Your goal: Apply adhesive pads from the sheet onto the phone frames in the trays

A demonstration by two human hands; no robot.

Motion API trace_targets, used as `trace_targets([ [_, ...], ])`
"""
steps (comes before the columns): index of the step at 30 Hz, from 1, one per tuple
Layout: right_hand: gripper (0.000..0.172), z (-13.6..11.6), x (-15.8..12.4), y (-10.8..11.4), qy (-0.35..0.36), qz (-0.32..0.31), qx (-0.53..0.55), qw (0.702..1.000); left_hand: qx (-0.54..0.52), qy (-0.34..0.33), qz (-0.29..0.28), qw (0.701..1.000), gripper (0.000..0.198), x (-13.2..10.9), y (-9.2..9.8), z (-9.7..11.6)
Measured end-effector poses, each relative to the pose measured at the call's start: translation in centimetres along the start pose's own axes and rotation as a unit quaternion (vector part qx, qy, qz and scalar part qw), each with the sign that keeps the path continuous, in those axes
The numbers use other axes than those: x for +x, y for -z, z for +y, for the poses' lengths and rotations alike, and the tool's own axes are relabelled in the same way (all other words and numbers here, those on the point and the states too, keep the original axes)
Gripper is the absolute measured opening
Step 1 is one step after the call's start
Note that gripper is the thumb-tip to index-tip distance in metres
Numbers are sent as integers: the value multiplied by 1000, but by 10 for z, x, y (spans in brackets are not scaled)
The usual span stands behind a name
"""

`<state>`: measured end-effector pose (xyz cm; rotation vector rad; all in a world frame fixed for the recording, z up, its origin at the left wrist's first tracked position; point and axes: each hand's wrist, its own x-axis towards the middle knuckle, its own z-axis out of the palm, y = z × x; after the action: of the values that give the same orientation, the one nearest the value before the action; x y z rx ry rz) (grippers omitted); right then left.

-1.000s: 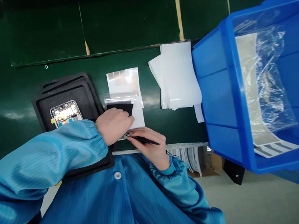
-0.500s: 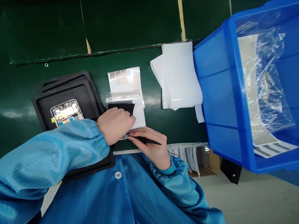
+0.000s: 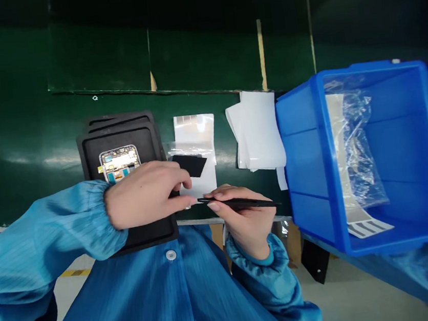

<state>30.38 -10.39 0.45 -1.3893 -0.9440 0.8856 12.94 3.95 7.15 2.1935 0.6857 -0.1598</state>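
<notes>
My right hand [image 3: 249,218] grips black tweezers [image 3: 238,202], their tips pointing left. Close to those tips is the thumb of my left hand [image 3: 150,192], which is open, the thumb apart from the bent fingers. It reaches over a black tray [image 3: 146,147] on which a phone with bared circuit board [image 3: 119,160] lies, partly covered by the hand. Right of my left fingers, a black sheet [image 3: 191,165] lies on white label paper [image 3: 193,126], with a clear plastic strip [image 3: 193,147] along its top. Whether the tweezer tips hold anything is too small to tell.
White sheets [image 3: 260,129] lie on the green bench [image 3: 176,103] to the right. Beside them stands a blue bin [image 3: 309,154] with a clear plastic bag [image 3: 362,154] inside. A raised ledge [image 3: 207,68] runs along the back. Another blue sleeve [image 3: 416,276] shows at the lower right.
My left hand has drawn back left off the black sheet, its thumb and fingers parted. The tweezers have moved right with my right hand. The camera view has shifted.
</notes>
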Motion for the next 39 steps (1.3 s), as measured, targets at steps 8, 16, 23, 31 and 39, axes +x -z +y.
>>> trace_targets([
  [8, 22, -7, 6, -52, -33, -43, 28, 998, -148, 70, 74, 984, 11, -57, -3, -38],
  [16, 14, -9, 12, -86, -57, -86, -3, 995, -193, 71, 108, 973, 10, -82, -2, -64],
  [23, 14, -10, 15, -96, -60, -81, -29, 994, -204, 56, 119, 970, 12, -87, 1, -75],
  [31, 13, -9, 15, -102, -69, -54, -68, 994, -150, 75, 191, 967, 9, -97, -1, -81],
  [39, 10, -16, 32, -129, -36, -7, -172, 984, 109, 71, 353, 926, 17, -113, -35, -85],
])
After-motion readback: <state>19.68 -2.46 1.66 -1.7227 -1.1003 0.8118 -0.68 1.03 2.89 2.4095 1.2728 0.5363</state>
